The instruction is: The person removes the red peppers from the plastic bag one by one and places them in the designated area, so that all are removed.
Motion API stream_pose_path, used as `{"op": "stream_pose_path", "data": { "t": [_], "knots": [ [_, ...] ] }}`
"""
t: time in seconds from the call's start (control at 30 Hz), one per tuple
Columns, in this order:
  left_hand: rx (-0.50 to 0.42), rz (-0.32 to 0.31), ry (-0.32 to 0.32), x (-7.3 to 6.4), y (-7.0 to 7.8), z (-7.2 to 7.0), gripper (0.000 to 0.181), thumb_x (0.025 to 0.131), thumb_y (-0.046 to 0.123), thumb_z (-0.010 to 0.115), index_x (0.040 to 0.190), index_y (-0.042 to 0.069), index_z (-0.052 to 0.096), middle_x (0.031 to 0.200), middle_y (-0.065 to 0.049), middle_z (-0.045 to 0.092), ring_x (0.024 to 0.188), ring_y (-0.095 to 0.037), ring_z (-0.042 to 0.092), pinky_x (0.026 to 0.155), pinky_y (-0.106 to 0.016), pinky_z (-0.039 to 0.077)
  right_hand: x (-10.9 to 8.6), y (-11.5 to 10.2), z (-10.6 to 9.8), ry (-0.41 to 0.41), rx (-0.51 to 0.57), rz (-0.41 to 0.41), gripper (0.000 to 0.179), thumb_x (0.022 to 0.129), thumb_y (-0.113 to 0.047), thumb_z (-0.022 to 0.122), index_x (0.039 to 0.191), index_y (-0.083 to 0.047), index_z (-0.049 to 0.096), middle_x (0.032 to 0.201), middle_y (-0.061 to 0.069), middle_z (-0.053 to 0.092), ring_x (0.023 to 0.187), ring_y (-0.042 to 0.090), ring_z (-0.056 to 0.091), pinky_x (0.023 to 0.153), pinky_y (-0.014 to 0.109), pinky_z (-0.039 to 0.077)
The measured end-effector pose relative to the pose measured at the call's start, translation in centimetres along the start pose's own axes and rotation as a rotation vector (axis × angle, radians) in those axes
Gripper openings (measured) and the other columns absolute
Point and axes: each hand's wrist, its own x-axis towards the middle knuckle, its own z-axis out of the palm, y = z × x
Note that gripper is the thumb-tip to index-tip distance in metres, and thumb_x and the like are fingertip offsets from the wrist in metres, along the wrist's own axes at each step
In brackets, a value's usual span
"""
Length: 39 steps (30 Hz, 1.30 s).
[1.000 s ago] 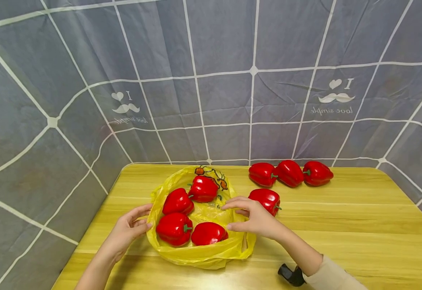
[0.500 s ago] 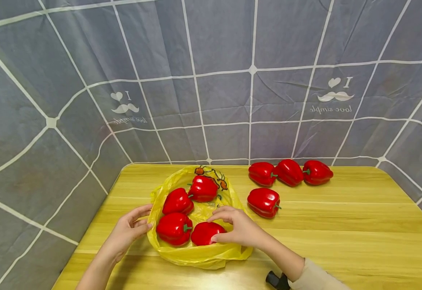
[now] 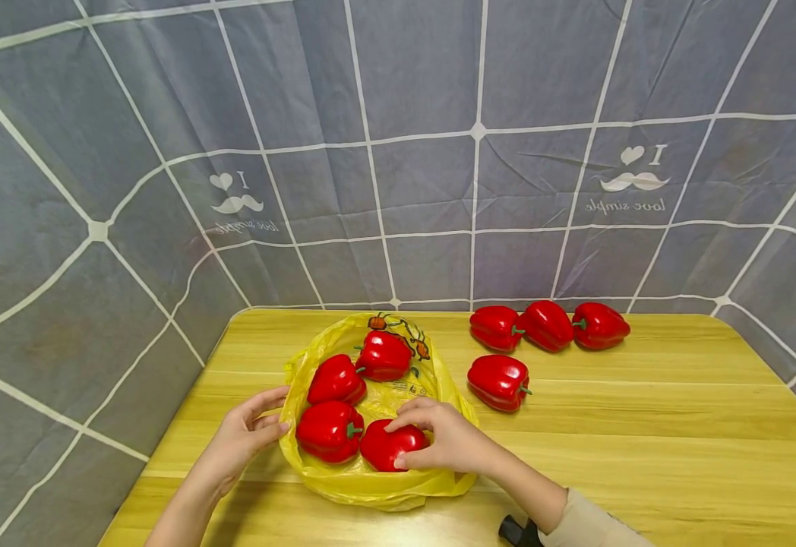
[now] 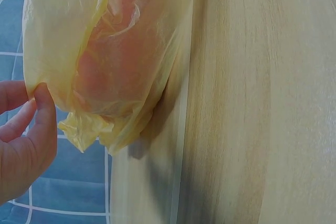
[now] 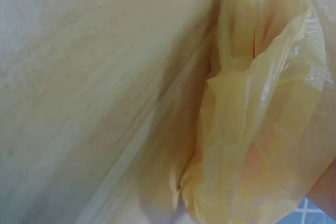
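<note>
Yellow wood-grain tabletop (image 3: 644,441), lower frame. Left hand (image 3: 244,434) pinches translucent yellow plastic bag (image 3: 364,486) at its rim; right hand (image 3: 447,441), half-curled, grips glossy red bell pepper (image 3: 380,447) inside, bottom centre.

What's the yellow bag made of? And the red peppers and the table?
The yellow bag looks like thin, slightly shiny plastic: it's crinkly, and red shows through in the left wrist view. The red peppers are smooth and glossy, with bright highlights; they could be plastic or real. The table looks like wood, or a wood print, with streaky grain and a soft sheen.
</note>
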Motion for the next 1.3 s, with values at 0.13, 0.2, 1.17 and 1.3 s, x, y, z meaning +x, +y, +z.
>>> {"op": "stream_pose_path", "data": {
  "t": [0.13,0.2,1.17,1.3],
  "knots": [
    [0.001,-0.004,0.007,-0.04,0.04,0.06,0.056,0.088,-0.001,0.058,0.137,-0.011,0.033,0.130,-0.027,0.044,0.098,-0.008,0.058,0.075,-0.023,0.051,0.04,0.12,0.06,-0.015,0.004,0.008,0.034,0.075,-0.025,0.078,0.107,-0.015,0.070,0.116,0.001,0.057,0.109,0.022,0.050,0.085,0.028,0.046],
    [0.003,-0.004,0.007,-0.06,0.00,0.07,0.056,0.088,-0.001,0.059,0.137,-0.011,0.033,0.130,-0.027,0.044,0.098,-0.007,0.058,0.075,-0.024,0.051,0.08,0.19,0.08,-0.022,0.001,0.008,0.035,0.074,-0.026,0.079,0.107,-0.016,0.070,0.115,0.001,0.057,0.108,0.021,0.050,0.084,0.027,0.046],
    [0.007,-0.020,0.014,-0.08,0.33,0.12,0.057,0.089,-0.001,0.058,0.138,-0.010,0.032,0.131,-0.027,0.043,0.099,-0.007,0.057,0.075,-0.023,0.051,0.01,0.03,-0.29,0.023,-0.085,-0.027,0.041,0.071,-0.019,0.081,0.110,-0.018,0.068,0.115,-0.002,0.057,0.107,0.020,0.052,0.084,0.029,0.047],
    [0.000,-0.018,0.013,-0.11,0.42,0.08,0.057,0.088,-0.001,0.058,0.138,-0.011,0.032,0.131,-0.027,0.043,0.098,-0.007,0.058,0.076,-0.023,0.051,-0.02,-0.09,-0.57,0.044,-0.106,-0.030,0.042,0.071,-0.021,0.081,0.111,-0.018,0.068,0.117,-0.001,0.057,0.110,0.022,0.051,0.086,0.032,0.048]
  ]
}}
